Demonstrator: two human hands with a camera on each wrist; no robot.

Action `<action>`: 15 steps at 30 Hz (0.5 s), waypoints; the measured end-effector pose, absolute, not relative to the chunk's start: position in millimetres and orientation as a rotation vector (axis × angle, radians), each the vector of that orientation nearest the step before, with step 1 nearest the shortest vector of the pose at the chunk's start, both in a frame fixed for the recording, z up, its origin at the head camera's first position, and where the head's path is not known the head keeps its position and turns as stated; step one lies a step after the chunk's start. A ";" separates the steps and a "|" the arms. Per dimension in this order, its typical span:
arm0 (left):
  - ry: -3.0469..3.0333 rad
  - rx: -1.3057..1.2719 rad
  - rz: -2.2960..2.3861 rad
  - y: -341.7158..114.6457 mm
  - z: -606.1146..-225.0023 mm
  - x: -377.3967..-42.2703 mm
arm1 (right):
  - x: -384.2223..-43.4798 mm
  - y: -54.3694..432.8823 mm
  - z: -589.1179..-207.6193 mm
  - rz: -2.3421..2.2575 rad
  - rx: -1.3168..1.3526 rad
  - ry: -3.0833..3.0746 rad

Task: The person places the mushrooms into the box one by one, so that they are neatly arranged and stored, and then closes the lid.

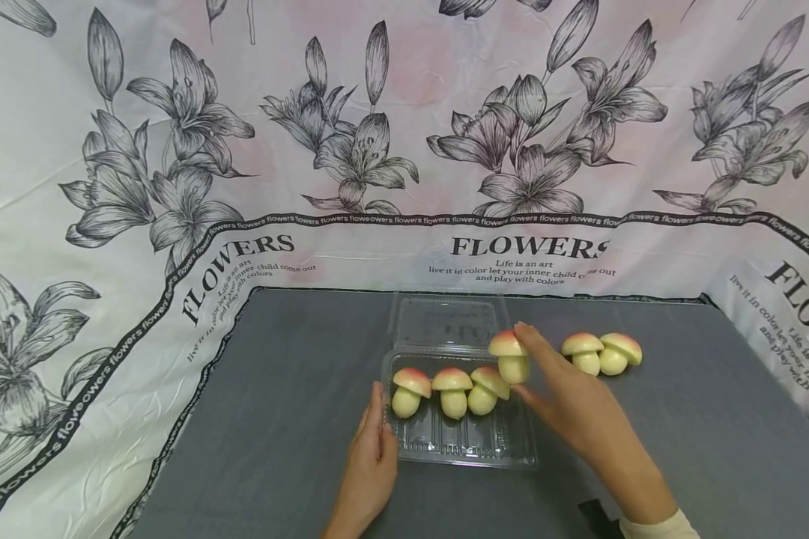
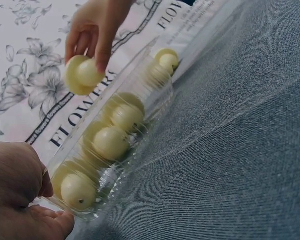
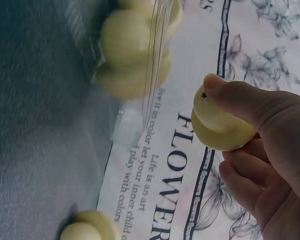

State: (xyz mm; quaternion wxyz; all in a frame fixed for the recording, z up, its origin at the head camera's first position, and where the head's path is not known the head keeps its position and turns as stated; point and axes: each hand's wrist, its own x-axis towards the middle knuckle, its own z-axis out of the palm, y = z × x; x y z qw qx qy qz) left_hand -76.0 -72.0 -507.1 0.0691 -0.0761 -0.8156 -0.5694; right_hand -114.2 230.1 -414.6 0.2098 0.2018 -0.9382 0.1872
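Note:
My right hand pinches a toy mushroom with a pale stem and a red-tinged cap, thumb at the stem end and fingers on the cap. It is held up over the right part of a clear plastic box. My left hand holds the box by its left side, with fingertips at the wall. Inside, along the back, sit three similar mushrooms in a row, the rightmost tilted.
The box's transparent lid lies folded back behind it. Two more mushrooms stand to the right on the grey cloth, one leaning against the other. A flower-printed sheet rises at the back and sides.

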 end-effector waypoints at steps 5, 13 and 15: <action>-2.463 -0.224 -1.723 -72.0 -506.2 -75.1 | -111.3 221.0 -417.1 0.509 0.596 -2.618; -2.458 -0.202 -1.709 -71.4 -504.5 -74.9 | -109.2 207.9 -421.9 0.512 0.641 -2.671; -2.449 -0.205 -1.714 -71.4 -504.3 -75.2 | -109.7 204.9 -423.3 0.502 0.672 -2.644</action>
